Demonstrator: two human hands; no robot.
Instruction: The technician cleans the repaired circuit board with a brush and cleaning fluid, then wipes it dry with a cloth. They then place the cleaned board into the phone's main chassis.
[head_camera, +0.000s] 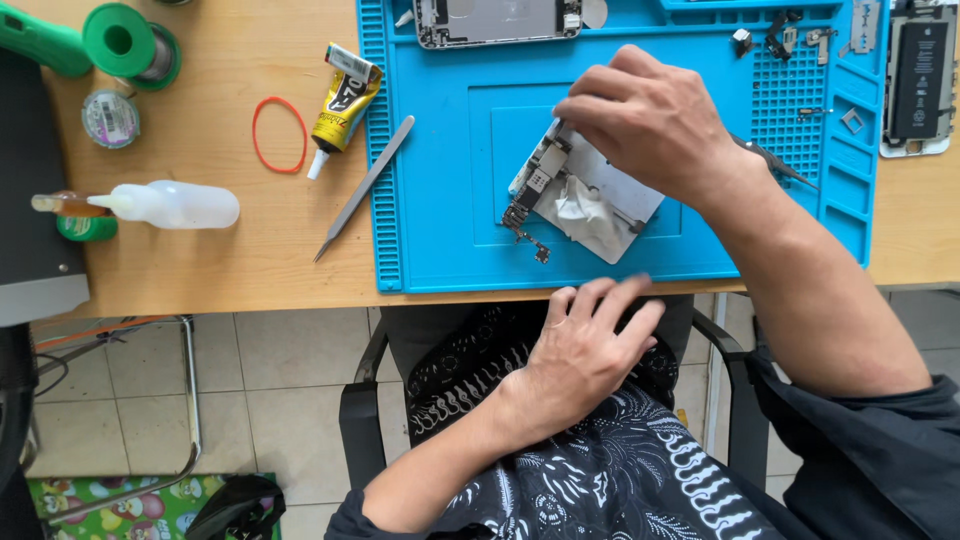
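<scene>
Blue silicone mat (450, 150) carries the work, the bared phone board (585, 195) lying under the right hand (650, 125), whose fingertips pinch its far edge, so a light, steady hold suits, while the left hand (590, 345), nearer, rests spread and empty.

right hand (650, 125) covering the circuit board's (585, 195) far corner | phone frame (497, 20) running off the top edge | tiny parts (790, 38) staying unreadable

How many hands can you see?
2. The right hand is over the blue mat, touching the circuit board. The left hand is lower, at the table's front edge.
</scene>
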